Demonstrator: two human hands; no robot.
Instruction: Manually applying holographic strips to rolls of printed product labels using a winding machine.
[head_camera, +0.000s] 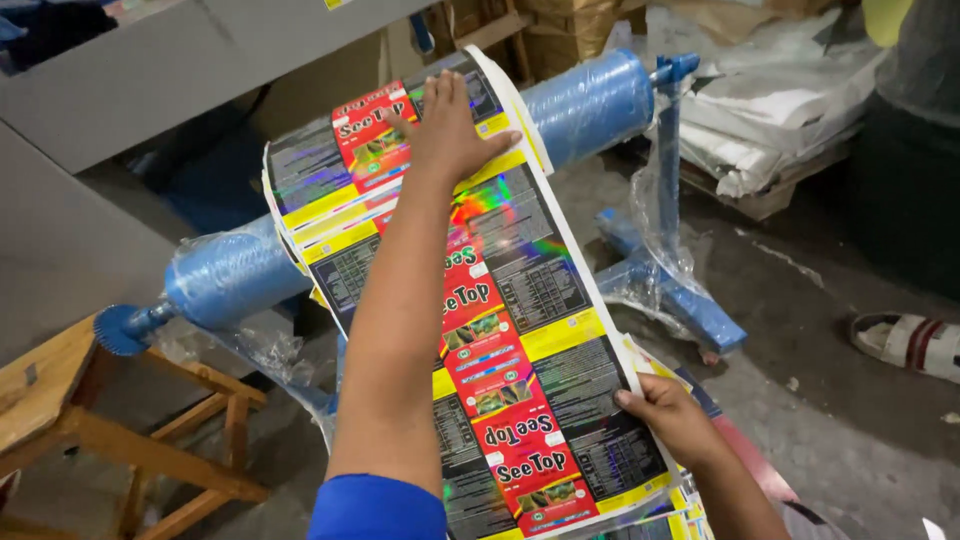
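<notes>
A long glossy strip of printed packaging film (520, 330), red, yellow and black with a rainbow sheen, runs from a blue plastic-wrapped roller (580, 100) down toward me. My left hand (450, 125) lies flat with fingers spread on the film where it drapes over the roller. My right hand (665, 410) pinches the film's right edge low in the view, thumb on top. More printed sheets lie beneath that hand.
The roller rests on a blue metal stand (670, 270) on a concrete floor. A wooden stool (110, 410) stands at lower left. White sacks on a pallet (770, 120) lie at upper right. A sandalled foot (910, 340) shows at the right edge. Grey machine panels fill the upper left.
</notes>
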